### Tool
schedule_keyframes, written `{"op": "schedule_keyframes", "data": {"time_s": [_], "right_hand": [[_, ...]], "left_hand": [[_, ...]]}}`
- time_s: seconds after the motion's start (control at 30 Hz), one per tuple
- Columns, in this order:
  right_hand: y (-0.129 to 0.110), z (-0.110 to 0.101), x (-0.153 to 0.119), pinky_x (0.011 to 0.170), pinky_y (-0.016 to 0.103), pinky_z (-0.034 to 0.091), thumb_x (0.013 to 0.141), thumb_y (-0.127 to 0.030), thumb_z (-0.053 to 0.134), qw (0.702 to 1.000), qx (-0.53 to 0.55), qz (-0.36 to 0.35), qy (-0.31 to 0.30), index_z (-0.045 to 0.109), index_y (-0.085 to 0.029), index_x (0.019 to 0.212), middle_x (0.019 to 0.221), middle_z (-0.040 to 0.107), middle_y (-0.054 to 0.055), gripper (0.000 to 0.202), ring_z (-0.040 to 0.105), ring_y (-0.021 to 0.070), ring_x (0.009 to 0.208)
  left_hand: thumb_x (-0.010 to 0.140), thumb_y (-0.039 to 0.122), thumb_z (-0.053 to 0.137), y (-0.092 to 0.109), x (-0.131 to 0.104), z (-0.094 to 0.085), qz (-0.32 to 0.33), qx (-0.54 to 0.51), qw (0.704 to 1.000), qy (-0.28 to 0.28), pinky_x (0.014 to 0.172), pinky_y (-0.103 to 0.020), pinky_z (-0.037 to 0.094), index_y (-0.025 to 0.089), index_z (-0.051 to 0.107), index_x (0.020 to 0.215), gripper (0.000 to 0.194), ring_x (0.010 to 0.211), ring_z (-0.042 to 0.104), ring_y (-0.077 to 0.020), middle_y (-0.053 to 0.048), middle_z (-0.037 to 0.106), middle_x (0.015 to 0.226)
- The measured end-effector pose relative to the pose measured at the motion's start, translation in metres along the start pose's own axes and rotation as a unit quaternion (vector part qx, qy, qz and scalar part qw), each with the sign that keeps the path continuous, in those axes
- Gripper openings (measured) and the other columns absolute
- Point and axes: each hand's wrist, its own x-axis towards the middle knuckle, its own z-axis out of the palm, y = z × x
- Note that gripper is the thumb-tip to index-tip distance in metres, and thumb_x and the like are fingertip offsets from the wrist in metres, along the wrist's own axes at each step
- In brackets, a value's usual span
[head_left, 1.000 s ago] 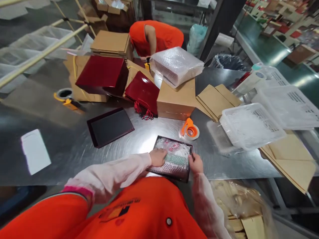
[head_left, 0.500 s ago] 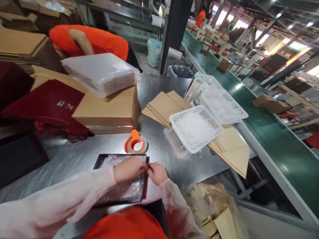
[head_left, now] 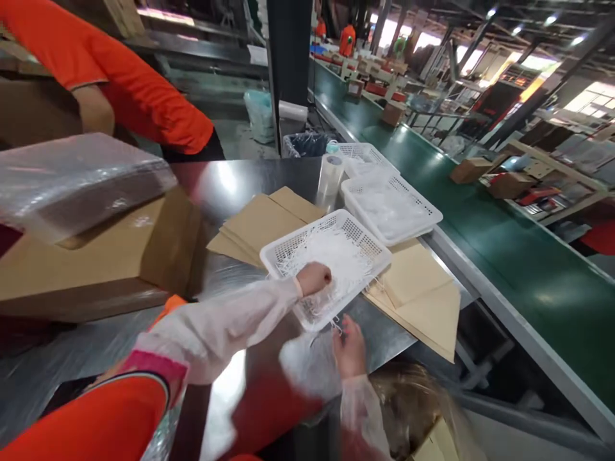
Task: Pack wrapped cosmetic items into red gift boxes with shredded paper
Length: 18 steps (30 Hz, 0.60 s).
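My left hand (head_left: pixel 314 278) reaches into a white perforated plastic basket (head_left: pixel 372 276) heaped with thin white strings (head_left: pixel 342 253). Its fingers are curled closed over the heap; whatever they grip is hidden. Just off the basket's near corner is my right hand (head_left: pixel 350 349), fingers upward and thumb apart, next to a few strings that hang over the rim. At the lower left, the bubble-wrapped item (head_left: pixel 166 432) shows only in part, mostly behind my left sleeve.
Flat brown cardboard pieces (head_left: pixel 264 221) lie under and beside the basket. Behind are another white basket (head_left: pixel 391 208) and a clear tape roll (head_left: pixel 330 176). A large carton (head_left: pixel 168 246) bears a wrapped package (head_left: pixel 86 173). A green conveyor (head_left: pixel 480 218) runs along the right; a co-worker bends at upper left.
Both my hands have left the bubble-wrapped item and moved right. The left is now in the basket of strings, the right by its near corner. The view has swung right.
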Motion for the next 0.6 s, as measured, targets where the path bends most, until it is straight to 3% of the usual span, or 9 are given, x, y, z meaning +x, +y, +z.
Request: {"op": "schedule_keyframes", "data": {"time_s": [0.07,0.13,0.2,0.23,0.3,0.37,0.47,0.53,0.6], "right_hand": [[-0.028,0.008,-0.006,0.078,0.038,0.054,0.085,-0.027,0.049,0.997,-0.055,-0.007,-0.063,0.062,-0.012,0.123,0.101,0.071,0.017,0.043,0.068,0.0262,0.087],[-0.059,0.014,-0.014,0.080,0.043,0.053,0.084,-0.026,0.055,0.985,-0.129,0.004,-0.117,0.060,-0.007,0.129,0.108,0.070,0.024,0.049,0.068,0.0330,0.097],[-0.086,0.015,-0.018,0.079,0.047,0.053,0.081,-0.027,0.061,0.969,-0.171,0.005,-0.181,0.058,-0.009,0.133,0.110,0.070,0.025,0.056,0.068,0.0372,0.098],[-0.097,0.013,-0.017,0.079,0.047,0.053,0.080,-0.028,0.063,0.963,-0.174,-0.004,-0.206,0.058,-0.012,0.135,0.109,0.070,0.023,0.057,0.068,0.0376,0.097],[-0.109,0.004,-0.006,0.081,0.049,0.052,0.082,-0.031,0.063,0.962,-0.155,-0.039,-0.221,0.058,-0.020,0.136,0.108,0.071,0.019,0.055,0.068,0.0369,0.097],[-0.107,-0.011,0.015,0.084,0.050,0.051,0.086,-0.036,0.061,0.974,-0.121,-0.067,-0.181,0.057,-0.021,0.138,0.111,0.070,0.018,0.055,0.065,0.0368,0.101],[-0.089,-0.041,0.064,0.096,0.053,0.047,0.087,-0.046,0.061,0.993,-0.047,-0.099,-0.041,0.051,-0.017,0.142,0.126,0.063,0.020,0.063,0.058,0.0372,0.116],[-0.077,-0.062,0.103,0.108,0.056,0.039,0.082,-0.057,0.066,0.991,0.011,-0.121,0.063,0.041,-0.015,0.148,0.141,0.052,0.022,0.082,0.046,0.0381,0.132],[-0.073,-0.078,0.144,0.116,0.058,0.031,0.071,-0.066,0.074,0.981,0.070,-0.147,0.103,0.028,-0.014,0.154,0.152,0.039,0.023,0.108,0.033,0.0386,0.143]], "left_hand": [[0.092,0.016,0.050,-0.002,0.038,-0.019,-0.031,0.013,0.998,0.045,0.103,-0.036,0.045,0.017,0.069,0.122,0.035,0.118,0.060,-0.0249,-0.013,0.067,0.124],[0.083,0.019,0.065,-0.003,0.068,-0.027,-0.061,0.023,0.996,0.060,0.104,-0.045,0.044,0.011,0.065,0.127,0.044,0.128,0.051,-0.0345,-0.022,0.057,0.135],[0.068,0.016,0.079,-0.003,0.085,-0.026,-0.073,0.027,0.995,0.056,0.101,-0.055,0.043,0.008,0.068,0.117,0.051,0.130,0.046,-0.0431,-0.026,0.054,0.134],[0.066,0.013,0.080,-0.003,0.089,-0.023,-0.071,0.026,0.996,0.055,0.101,-0.058,0.042,0.009,0.071,0.109,0.045,0.130,0.044,-0.0448,-0.026,0.056,0.131],[0.071,0.011,0.073,-0.002,0.089,-0.022,-0.055,0.014,0.996,0.067,0.102,-0.061,0.039,0.012,0.072,0.100,0.029,0.131,0.042,-0.0437,-0.022,0.060,0.127],[0.075,0.013,0.068,-0.003,0.085,-0.032,-0.031,-0.010,0.996,0.089,0.103,-0.058,0.039,0.016,0.072,0.100,0.025,0.131,0.042,-0.0404,-0.017,0.062,0.127],[0.076,0.018,0.067,-0.005,0.075,-0.070,0.019,-0.073,0.990,0.120,0.102,-0.043,0.045,0.017,0.069,0.105,0.030,0.123,0.051,-0.0312,-0.010,0.066,0.123],[0.081,0.020,0.059,-0.005,0.068,-0.101,0.047,-0.120,0.982,0.141,0.094,-0.034,0.050,0.014,0.066,0.107,0.028,0.108,0.060,-0.0235,-0.008,0.068,0.113],[0.085,0.020,0.051,0.000,0.062,-0.128,0.066,-0.211,0.959,0.180,0.084,-0.031,0.053,0.011,0.061,0.108,0.027,0.092,0.062,-0.0188,-0.007,0.069,0.102]]}}
